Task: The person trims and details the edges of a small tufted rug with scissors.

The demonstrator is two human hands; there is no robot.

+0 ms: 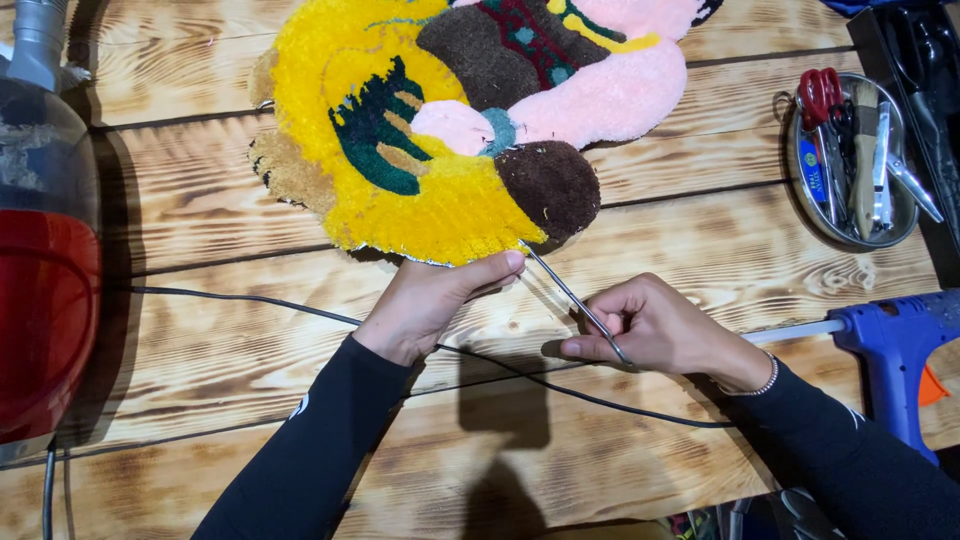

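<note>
Fingers of your right hand (665,330) are pinching a thin metal tool (575,300), clamped shut on it, w/ its tip touching the rug (400,150) edge by the brown patch. Your left hand (430,305) is pressing the rug's lower yellow edge, fingers together & thumb stretched along the rim; can't tell if it's actually gripping. Rug is lying flat on the wood table (700,220), top centre. Black cable (300,305) is running under both wrists. Blue glue gun (895,345) is lying just beside your right wrist. Metal tray (800,195) w/ scissors (820,100) is sitting far right. Red vacuum (45,300) is at the left edge.
</note>
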